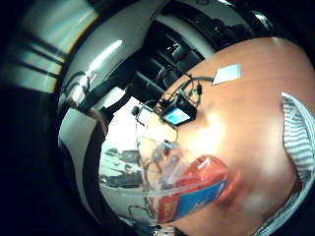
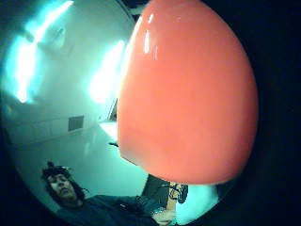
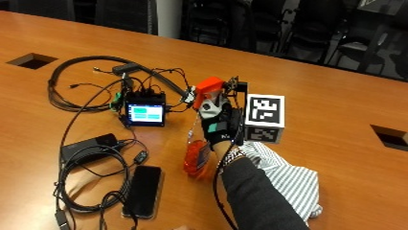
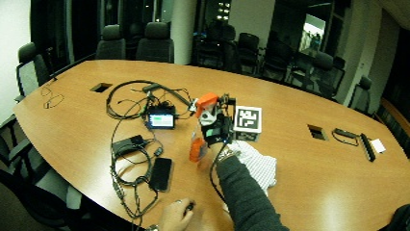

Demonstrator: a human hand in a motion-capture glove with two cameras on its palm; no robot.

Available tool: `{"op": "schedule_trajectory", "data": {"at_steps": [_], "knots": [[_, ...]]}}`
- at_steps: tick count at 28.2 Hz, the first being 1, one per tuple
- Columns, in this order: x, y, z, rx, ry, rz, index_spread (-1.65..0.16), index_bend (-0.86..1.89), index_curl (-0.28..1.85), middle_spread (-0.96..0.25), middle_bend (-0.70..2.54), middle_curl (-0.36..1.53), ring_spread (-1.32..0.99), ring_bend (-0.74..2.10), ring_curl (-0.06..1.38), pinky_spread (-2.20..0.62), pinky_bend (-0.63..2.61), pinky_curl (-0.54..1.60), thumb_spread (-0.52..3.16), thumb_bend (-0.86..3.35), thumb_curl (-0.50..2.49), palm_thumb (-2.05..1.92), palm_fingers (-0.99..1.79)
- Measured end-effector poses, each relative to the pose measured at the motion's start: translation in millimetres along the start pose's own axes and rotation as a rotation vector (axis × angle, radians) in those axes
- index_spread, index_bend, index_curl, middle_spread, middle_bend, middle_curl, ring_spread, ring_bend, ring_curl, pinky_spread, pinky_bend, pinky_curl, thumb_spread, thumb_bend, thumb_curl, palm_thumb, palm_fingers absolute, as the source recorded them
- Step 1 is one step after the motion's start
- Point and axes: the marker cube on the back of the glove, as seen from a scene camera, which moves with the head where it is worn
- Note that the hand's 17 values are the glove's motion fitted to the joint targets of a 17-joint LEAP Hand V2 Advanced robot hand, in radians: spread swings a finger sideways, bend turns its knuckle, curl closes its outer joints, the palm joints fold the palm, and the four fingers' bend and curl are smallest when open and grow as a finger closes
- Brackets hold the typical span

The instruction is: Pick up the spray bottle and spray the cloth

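In the outside view, near the middle of the frame, my gloved right hand (image 3: pixel 217 120) is wrapped around the neck of the spray bottle (image 3: pixel 199 143), fingers curled just under its orange head. I hold the bottle lifted and tilted, the head at the top and the clear body with its orange liquid hanging down to the lower left of my hand, above the wooden table (image 3: pixel 331 96). The striped cloth (image 3: pixel 287 184) lies crumpled on the table in the lower right of the frame, beside and partly under my dark sleeve (image 3: pixel 255 196), just to the right of the bottle's base. Left of the bottle sits a small screen (image 3: pixel 146 114) lit blue-green, with a tangle of black cables (image 3: pixel 83 81) running to the upper left. A black phone (image 3: pixel 142 190) lies flat at the lower left, near a black power brick (image 3: pixel 89 146). In the wide outside view my bare left hand (image 4: pixel 176 215) rests at the table's near edge at the bottom. From my palm's little finger side, the bottle (image 1: pixel 182 182) fills the lower middle, and the cloth (image 1: pixel 298 147) shows at the right edge.
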Motion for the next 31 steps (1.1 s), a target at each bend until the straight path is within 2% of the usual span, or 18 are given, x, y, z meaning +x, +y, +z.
{"op": "schedule_trajectory", "data": {"at_steps": [8,18,23,27,31], "knots": [[18.3,8.8,-8.1,0.006,0.019,0.055,-0.23,0.29,0.62,-0.17,0.61,0.55,-0.19,0.66,0.51,-0.29,0.43,0.43,0.47,-0.03,0.79,0.91,1.33],[-34.4,-1.6,-10.7,0.027,0.036,-0.027,-0.23,0.3,0.63,-0.17,0.6,0.55,-0.19,0.66,0.51,-0.3,0.43,0.44,0.46,-0.03,0.79,0.92,1.33],[-36.0,-7.9,-15.9,0.04,0.046,-0.049,-0.23,0.31,0.63,-0.18,0.6,0.56,-0.2,0.66,0.51,-0.3,0.43,0.44,0.46,-0.03,0.8,0.92,1.33],[-20.8,-2.4,-14.2,0.039,0.046,-0.014,-0.23,0.32,0.64,-0.18,0.6,0.56,-0.2,0.66,0.51,-0.3,0.43,0.44,0.45,-0.03,0.8,0.92,1.33],[-2.8,8.1,-3.1,-0.003,0.064,0.083,-0.23,0.34,0.64,-0.19,0.6,0.56,-0.19,0.64,0.5,-0.27,0.37,0.42,0.48,-0.03,0.79,0.91,1.26]]}}
